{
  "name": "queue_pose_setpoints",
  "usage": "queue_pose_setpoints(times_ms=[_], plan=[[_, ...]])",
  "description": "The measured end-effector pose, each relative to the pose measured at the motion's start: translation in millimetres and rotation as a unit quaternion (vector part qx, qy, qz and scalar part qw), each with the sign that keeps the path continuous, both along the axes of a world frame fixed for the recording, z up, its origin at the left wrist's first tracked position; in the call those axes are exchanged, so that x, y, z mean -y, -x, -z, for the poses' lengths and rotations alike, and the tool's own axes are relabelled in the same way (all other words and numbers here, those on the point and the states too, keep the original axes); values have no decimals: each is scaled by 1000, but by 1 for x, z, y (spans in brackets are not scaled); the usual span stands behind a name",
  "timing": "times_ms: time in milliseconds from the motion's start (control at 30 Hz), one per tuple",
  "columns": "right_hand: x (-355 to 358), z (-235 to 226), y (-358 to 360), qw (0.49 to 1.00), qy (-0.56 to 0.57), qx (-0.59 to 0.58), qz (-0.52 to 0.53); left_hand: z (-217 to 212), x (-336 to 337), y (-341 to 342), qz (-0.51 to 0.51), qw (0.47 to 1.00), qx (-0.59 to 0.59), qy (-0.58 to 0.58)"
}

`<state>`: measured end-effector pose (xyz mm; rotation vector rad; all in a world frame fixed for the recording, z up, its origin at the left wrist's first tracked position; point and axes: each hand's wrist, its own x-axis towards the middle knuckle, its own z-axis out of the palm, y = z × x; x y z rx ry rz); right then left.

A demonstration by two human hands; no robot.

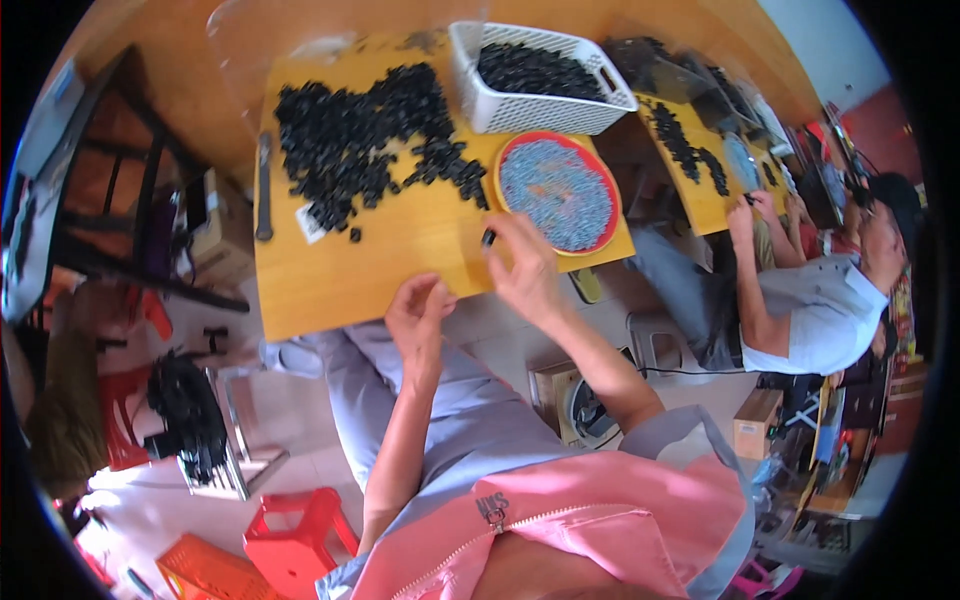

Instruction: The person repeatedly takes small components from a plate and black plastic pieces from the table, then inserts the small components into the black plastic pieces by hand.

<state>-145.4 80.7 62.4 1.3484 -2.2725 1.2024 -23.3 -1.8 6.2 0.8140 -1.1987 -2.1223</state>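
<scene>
Over the front of the yellow wooden table (350, 285), my right hand (525, 275) pinches a small black plastic part (489, 238) between thumb and fingertips. Left of it, at the table's near edge, my left hand (418, 312) is closed, thumb against curled fingers; whatever is in it is too small or hidden. A spread heap of similar black parts (345, 130) covers the back and left of the tabletop. Just beyond my right hand stands a round red-rimmed tray (612, 190) filled with many small silvery-blue pieces.
A white plastic basket (545, 115) of black parts stands at the back right. A dark bar-shaped tool (264, 185) lies along the left edge. Red stool (295, 540) stands below left. To the right, a co-worker (815, 310) sits at another yellow table (705, 205) with black parts.
</scene>
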Motion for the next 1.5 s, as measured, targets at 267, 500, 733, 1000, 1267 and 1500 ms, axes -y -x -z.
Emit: queue_pose_setpoints(times_ms=[267, 500, 733, 1000, 1267, 1500], plan=[[-22, -66, 208, 963, 20, -204, 173, 3, -4, 2, 20, 999, 30, 20], [-55, -48, 154, 961, 38, -190, 195, 2, 3, 0, 21, 998, 46, 35], [-28, 28, 21, 998, -27, -59, 6, 2, 8, 0, 19, 999, 26, 23], [-2, 55, 23, 988, -112, -71, -79, -130, 4, -32, 506, 786, -342, -98], [12, 68, 7, 985, -119, -90, -89, -156, -13, -33, 513, 675, -513, -132], [11, 49, 12, 989, -77, -104, -71, -157, -161, -17, 329, 748, -569, -93]])
